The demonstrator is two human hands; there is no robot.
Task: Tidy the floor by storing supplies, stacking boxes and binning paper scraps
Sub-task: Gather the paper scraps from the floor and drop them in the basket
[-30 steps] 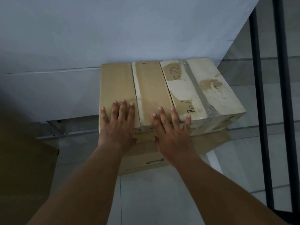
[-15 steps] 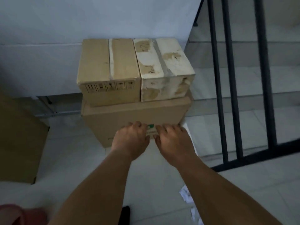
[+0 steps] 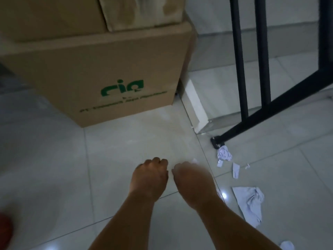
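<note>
A large brown cardboard box (image 3: 108,73) with green print stands on the tiled floor at the upper left. Two smaller boxes sit on top of it, a brown one (image 3: 54,15) and a paler one (image 3: 144,11), both cut off by the frame's top edge. My left hand (image 3: 149,177) and my right hand (image 3: 192,181) hang side by side above the floor in front of the box, fingers loosely curled, holding nothing. Torn paper scraps lie to the right: a crumpled one (image 3: 224,154) by the railing foot, a small strip (image 3: 235,169) and a larger sheet (image 3: 250,202).
A black metal railing (image 3: 241,60) rises at the right, its foot on the floor near the scraps. A white low ledge (image 3: 194,103) runs beside the box. Another scrap (image 3: 287,245) lies at the bottom right. A red object (image 3: 4,230) shows at the left edge.
My hands have left the box stack and dropped back toward me. The view has tilted down to the floor, bringing the paper scraps into sight.
</note>
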